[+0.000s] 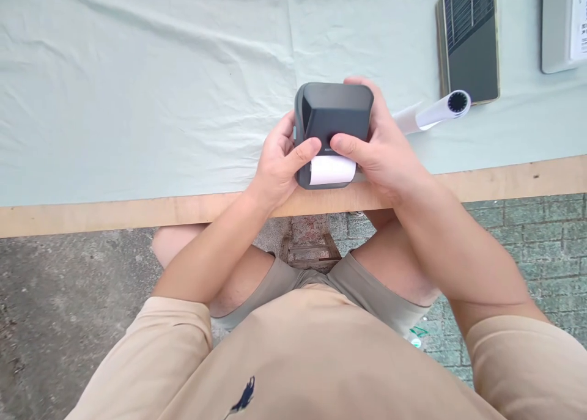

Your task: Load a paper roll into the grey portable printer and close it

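black boxy plastic printer (338,117) | left hand (277,157), right hand (383,142): fingers clasping its sides | likely light, stiff, slick; hold by sides (off the white paper strip (332,171))

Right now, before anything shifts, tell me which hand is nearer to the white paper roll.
Right. The right hand grips the black device's right side, with the white paper roll just to its right. The left hand holds the device's opposite side, farther away.
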The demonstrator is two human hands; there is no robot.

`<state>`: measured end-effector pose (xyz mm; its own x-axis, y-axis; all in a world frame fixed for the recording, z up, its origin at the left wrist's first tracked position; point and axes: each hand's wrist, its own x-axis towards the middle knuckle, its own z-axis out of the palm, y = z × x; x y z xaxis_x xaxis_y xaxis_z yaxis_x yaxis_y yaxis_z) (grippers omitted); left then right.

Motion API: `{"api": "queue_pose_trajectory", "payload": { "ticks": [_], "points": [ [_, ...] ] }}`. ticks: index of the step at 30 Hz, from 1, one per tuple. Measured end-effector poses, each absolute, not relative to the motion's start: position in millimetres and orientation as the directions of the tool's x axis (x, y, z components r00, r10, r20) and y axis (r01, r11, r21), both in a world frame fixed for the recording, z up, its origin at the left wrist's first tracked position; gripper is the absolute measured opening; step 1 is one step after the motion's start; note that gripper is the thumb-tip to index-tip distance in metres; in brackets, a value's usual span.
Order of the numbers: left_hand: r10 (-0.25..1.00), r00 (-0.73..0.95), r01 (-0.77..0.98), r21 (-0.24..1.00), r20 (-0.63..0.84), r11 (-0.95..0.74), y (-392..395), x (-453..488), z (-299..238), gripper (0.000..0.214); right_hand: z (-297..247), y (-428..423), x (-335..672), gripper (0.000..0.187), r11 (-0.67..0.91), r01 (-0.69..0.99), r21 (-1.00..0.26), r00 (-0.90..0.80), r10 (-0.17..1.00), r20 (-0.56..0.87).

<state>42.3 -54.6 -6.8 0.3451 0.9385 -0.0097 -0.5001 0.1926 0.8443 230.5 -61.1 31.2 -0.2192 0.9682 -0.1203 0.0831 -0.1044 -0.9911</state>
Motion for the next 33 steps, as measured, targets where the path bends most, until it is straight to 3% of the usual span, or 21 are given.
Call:
{"api": "queue_pose_trajectory", "payload": {
  "ticks": [8, 11, 15, 19, 23, 28, 31, 33],
  "points": [
    [0.942, 0.327, -0.551, 0.795, -0.072, 0.252, -57.6, 42.2, 1.4, 0.035, 36.0, -62.8, 237.7, 0.076, -0.253, -0.030, -0.967, -0.282, 0.930, -0.235],
    [0.954, 0.284, -0.558, 0.793, -0.095, 0.245, -55.2, 43.0, -4.2, 0.029, 30.0, -59.7, 244.6, 0.070, -0.150, 0.064, -0.987, -0.318, 0.934, -0.163],
    [0.951, 0.293, -0.526, 0.815, -0.094, 0.242, -53.5, 43.4, -4.5, 0.040, 20.7, -56.0, 251.9, 0.067, 0.052, 0.212, -0.976, -0.331, 0.943, -0.022],
    [0.938, 0.334, -0.488, 0.833, -0.098, 0.260, -53.8, 43.0, 1.1, 0.048, 15.1, -55.9, 251.1, 0.064, 0.059, 0.247, -0.967, -0.298, 0.954, -0.018],
    [0.935, 0.340, -0.486, 0.833, -0.099, 0.265, -53.7, 41.7, -1.1, 0.045, 14.1, -56.1, 252.2, 0.071, 0.034, 0.217, -0.976, -0.324, 0.945, -0.040],
    [0.946, 0.309, -0.564, 0.783, -0.096, 0.263, -52.4, 41.5, -6.3, 0.031, 22.9, -54.9, 268.0, 0.097, 0.067, 0.208, -0.976, -0.437, 0.899, -0.032],
    [0.950, 0.290, -0.581, 0.768, -0.115, 0.270, -50.4, 42.4, -5.2, 0.028, 32.4, -57.6, 271.6, 0.089, 0.216, 0.359, -0.908, -0.304, 0.947, 0.105],
    [0.949, 0.289, -0.564, 0.779, -0.124, 0.274, -49.4, 43.1, -3.8, 0.033, 38.9, -60.8, 265.7, 0.062, 0.285, 0.450, -0.846, -0.106, 0.958, 0.266]
  ]
}}
